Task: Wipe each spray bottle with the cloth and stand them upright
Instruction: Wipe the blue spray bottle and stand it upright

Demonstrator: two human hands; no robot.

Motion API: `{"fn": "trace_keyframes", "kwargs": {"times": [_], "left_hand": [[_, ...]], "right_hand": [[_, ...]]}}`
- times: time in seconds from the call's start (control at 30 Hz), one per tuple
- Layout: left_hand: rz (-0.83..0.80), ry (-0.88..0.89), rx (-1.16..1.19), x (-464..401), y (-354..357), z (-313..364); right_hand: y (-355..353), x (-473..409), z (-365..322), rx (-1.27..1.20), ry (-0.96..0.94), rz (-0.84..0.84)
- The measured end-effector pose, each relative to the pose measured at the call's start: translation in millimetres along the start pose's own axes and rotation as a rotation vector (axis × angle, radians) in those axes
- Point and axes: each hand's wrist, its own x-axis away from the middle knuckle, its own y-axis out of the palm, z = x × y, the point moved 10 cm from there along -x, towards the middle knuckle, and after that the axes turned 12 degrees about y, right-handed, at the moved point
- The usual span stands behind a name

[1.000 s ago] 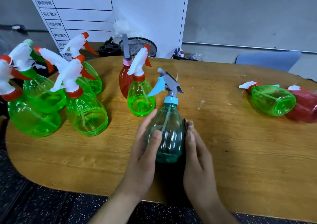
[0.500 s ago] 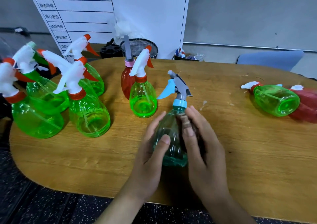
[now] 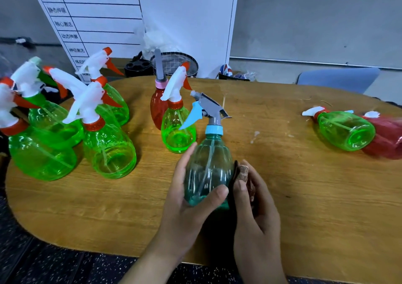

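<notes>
2 hands [image 3: 217,207] | left grips teal bottle [image 3: 208,166] | right presses cloth [image 3: 241,173] | near table edge [image 3: 87,246]

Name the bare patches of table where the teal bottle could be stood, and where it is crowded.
Bare table lies between the teal bottle and the lying green bottle, and along the near edge left of the left hand. The upright green bottles crowd the far left.
</notes>
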Motion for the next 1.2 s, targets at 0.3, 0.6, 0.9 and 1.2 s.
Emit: {"fn": "trace_keyframes", "kwargs": {"times": [0.3, 0.6, 0.9, 1.2], "left_hand": [[0.037, 0.029, -0.044, -2.6, -5.7, -3.3], [-0.134, 0.1, -0.204, 2.0, 11.0, 6.6], [0.07, 0.056, -0.014, -2.4, -6.5, 3.4], [0.012, 0.025, -0.041, -0.6, 0.7, 3.2]], "right_hand": [[5.0, 2.6, -17.8, 0.255, -0.254, -0.011], [5.7, -31.4, -40.0, 0.278, -0.259, -0.1], [15.7, -9.8, 7.0, 0.167, 0.076, -0.211], [3.8, -4.2, -50.9, 0.402, -0.444, -0.035]]}}
